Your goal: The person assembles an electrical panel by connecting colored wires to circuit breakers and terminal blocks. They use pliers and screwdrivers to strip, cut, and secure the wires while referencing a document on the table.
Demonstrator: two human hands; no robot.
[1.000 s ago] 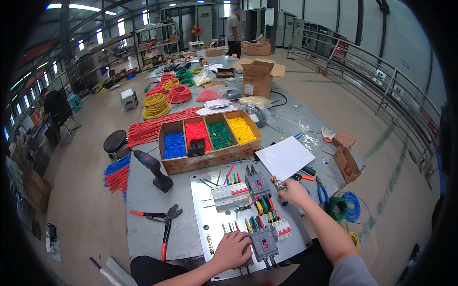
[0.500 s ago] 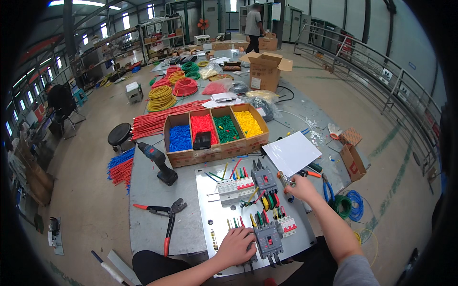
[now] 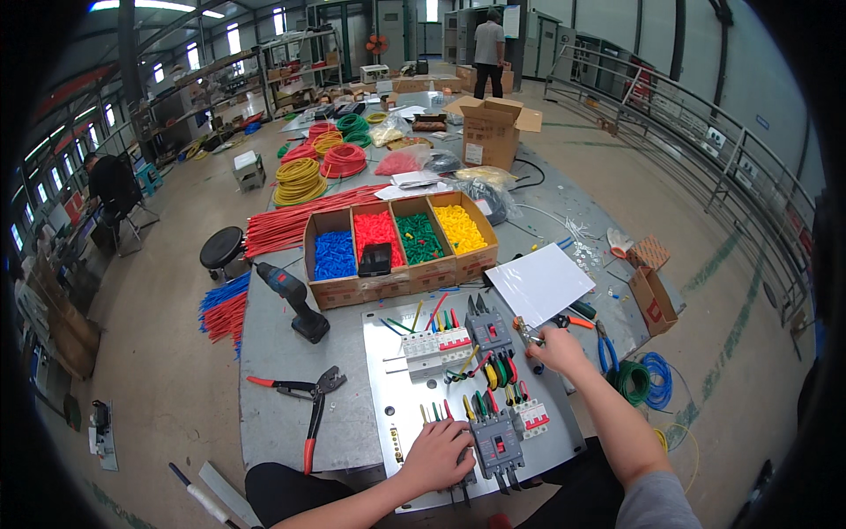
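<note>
My left hand [image 3: 438, 456] lies with curled fingers over a dark component at the near edge of a white metal panel [image 3: 385, 392], mostly hiding it. Right beside it is a grey moulded-case circuit breaker [image 3: 499, 445]. My right hand [image 3: 561, 351] closes round a small silvery metal tool [image 3: 526, 333] at the panel's right side; its exact kind is unclear. Close to that tool sits a second grey circuit breaker [image 3: 487, 329]. A row of white miniature breakers [image 3: 432, 351] and a smaller white breaker [image 3: 531, 417] are also mounted, with short coloured wires.
Beyond the panel stands a cardboard box [image 3: 370, 286] of coloured sleeves. Left of the panel are a cordless drill [image 3: 295, 304] and a red-handled crimping tool [image 3: 313, 388]. White paper [image 3: 542, 284], blue-handled pliers [image 3: 606, 348] and wire coils [image 3: 652, 381] lie right. A person [image 3: 489, 53] stands far off.
In the background, the distant person has moved right and turned. Both my hands stay in nearly the same place, and nothing on the panel visibly changes.
</note>
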